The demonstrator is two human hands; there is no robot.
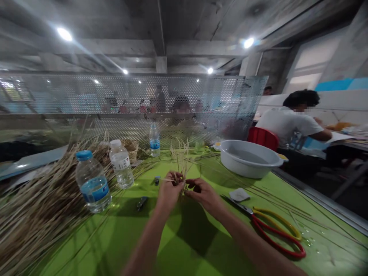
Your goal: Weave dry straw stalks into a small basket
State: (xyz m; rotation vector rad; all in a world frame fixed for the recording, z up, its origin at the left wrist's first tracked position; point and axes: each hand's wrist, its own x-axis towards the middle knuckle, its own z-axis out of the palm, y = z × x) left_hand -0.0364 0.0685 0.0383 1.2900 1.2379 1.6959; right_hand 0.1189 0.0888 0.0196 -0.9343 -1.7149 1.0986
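Near the middle of the green table, a small bundle of pale straw strands [183, 155] stands up between my two hands, its ends fanning out at the top. My left hand [171, 188] is closed on the strands from the left, thumb and fingers pinching them. From the right, my right hand [202, 189] has its thumb and fingertips curled at the lower part of the same bundle, pressed on the strands. Exactly how the strands cross between the fingers is too small to make out. A shadow falls on the table below the hands.
Scissors [266, 226] with red and yellow handles lie right, near a white basin [247, 159]. Two bottles [93, 188] and a heap of straw [48, 203] fill the left. A nail clipper [142, 203] lies nearer. Behind stands a perforated metal screen [129, 96]. A person [287, 122] sits at right.
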